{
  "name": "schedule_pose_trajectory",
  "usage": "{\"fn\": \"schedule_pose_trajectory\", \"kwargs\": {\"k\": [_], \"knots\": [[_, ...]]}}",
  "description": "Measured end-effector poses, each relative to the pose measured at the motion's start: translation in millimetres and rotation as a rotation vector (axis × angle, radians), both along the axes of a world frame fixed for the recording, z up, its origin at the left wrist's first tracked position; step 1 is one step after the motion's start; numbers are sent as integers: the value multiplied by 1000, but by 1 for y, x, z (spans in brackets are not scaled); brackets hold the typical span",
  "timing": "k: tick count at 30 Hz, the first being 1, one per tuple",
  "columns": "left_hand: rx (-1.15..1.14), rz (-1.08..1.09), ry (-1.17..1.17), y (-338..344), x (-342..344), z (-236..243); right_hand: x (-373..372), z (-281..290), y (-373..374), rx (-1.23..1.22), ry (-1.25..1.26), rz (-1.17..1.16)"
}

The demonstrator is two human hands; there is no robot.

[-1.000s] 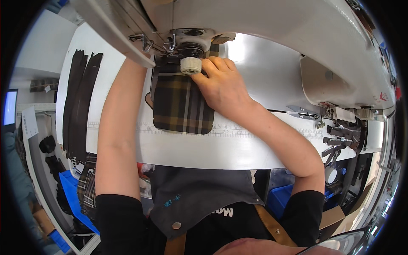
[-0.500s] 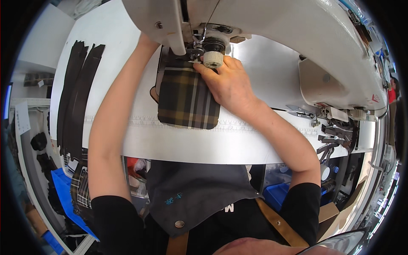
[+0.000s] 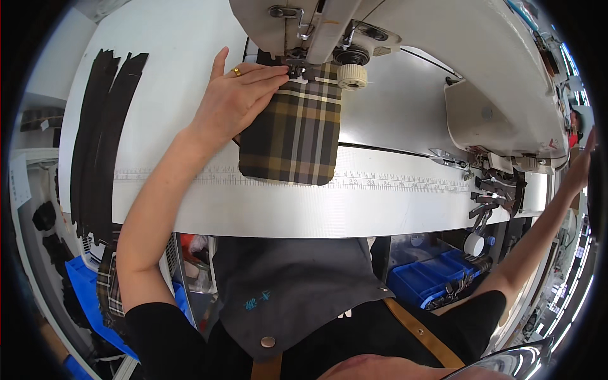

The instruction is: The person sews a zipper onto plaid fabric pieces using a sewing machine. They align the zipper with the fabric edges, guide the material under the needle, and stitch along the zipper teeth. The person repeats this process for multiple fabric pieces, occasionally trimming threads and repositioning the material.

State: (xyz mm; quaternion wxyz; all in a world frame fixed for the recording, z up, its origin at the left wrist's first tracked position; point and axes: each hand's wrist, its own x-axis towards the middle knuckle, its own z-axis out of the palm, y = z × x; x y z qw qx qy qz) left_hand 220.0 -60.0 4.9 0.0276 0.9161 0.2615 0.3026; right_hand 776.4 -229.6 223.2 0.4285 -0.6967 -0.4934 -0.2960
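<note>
My left hand [image 3: 237, 101] lies flat with its fingers stretched toward the needle area [image 3: 296, 68], a ring on one finger. Its fingertips rest at the upper left of a plaid fabric piece [image 3: 291, 139] in dark, olive and white with rounded lower corners. The top of that piece runs under the presser foot of a white sewing machine [image 3: 411, 25]. Beside the foot is a ribbed cream knob [image 3: 352, 76]. Far off to the right, my right hand [image 3: 577, 172] is raised near the picture's rim, away from the fabric; its fingers are hidden in the dark edge.
Long dark fabric strips [image 3: 104, 145] lie on the left of the white table [image 3: 272, 212]. A printed ruler scale [image 3: 405, 182] crosses its front. Small metal and dark parts [image 3: 494, 190] sit at the right. Blue bins [image 3: 430, 278] stand below table level.
My right hand has left the fabric and swung out to the far right. My left hand has come from behind the machine head onto the fabric's upper left. The view has shifted slightly.
</note>
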Motion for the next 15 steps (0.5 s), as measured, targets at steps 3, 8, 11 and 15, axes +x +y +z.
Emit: {"fn": "schedule_pose_trajectory", "kwargs": {"k": [3,8,11,15], "knots": [[3,-9,-8,2,1,-4,150,3,-20,-165,586,-150],[-6,9,-4,1,0,-4,214,-13,-24,-105,1022,-37],[0,11,-5,0,0,-3,216,-25,-40,7,1149,208],[-10,4,-9,2,1,-5,189,-41,-44,152,1162,177]]}}
